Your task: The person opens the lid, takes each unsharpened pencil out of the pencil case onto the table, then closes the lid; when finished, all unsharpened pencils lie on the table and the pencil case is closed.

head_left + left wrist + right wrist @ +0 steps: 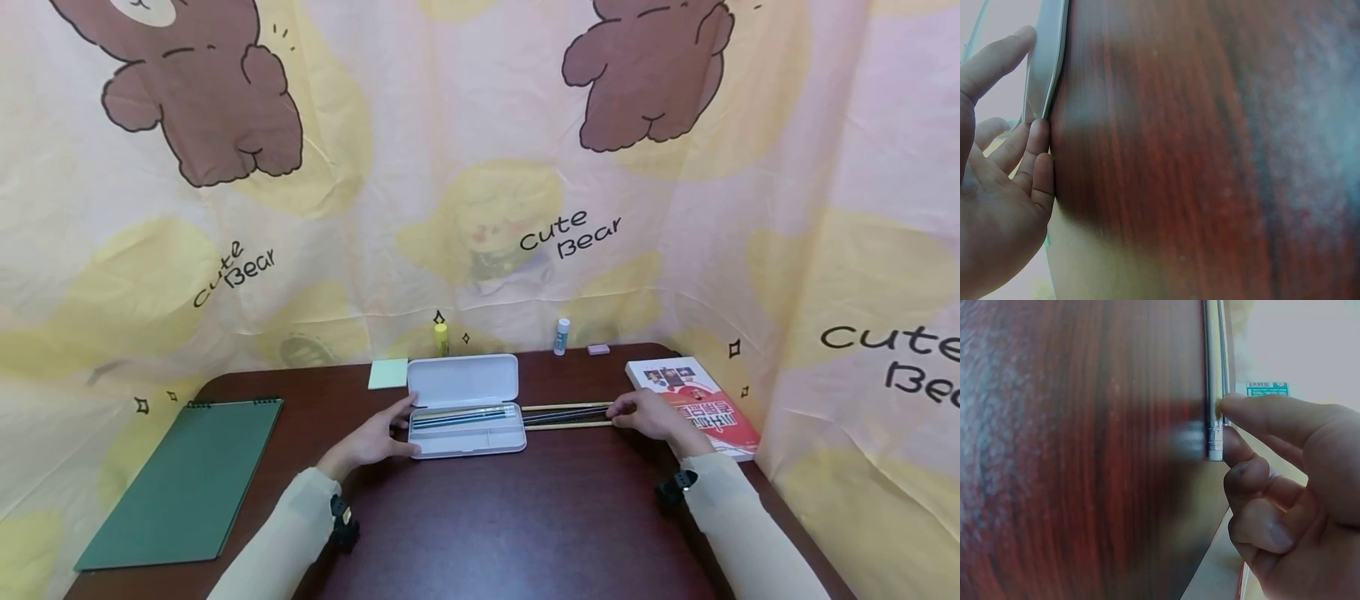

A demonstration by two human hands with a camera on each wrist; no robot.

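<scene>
An open white pencil case (504, 440) lies on the table, its lid (463, 385) tipped back. Several blue and yellowish pencils (461, 417) lie in its long upper compartment. My left hand (375, 435) grips the case's left end, thumb at the front edge and fingers round the side; in the left wrist view the thumb presses the case wall (1045, 62). To the right of the case, several yellow and dark pencils (567, 415) lie side by side. My right hand (647, 414) pinches a dark pencil at their right end, beside a yellow pencil (1215, 369) with a white eraser tip.
A red and white book (720, 417) lies right of my right hand. Along the back stand a yellow highlighter (441, 339) and a glue stick (562, 337), with a pink eraser (598, 350) and sticky notes (387, 373). A green spiral pad (183, 483) lies left.
</scene>
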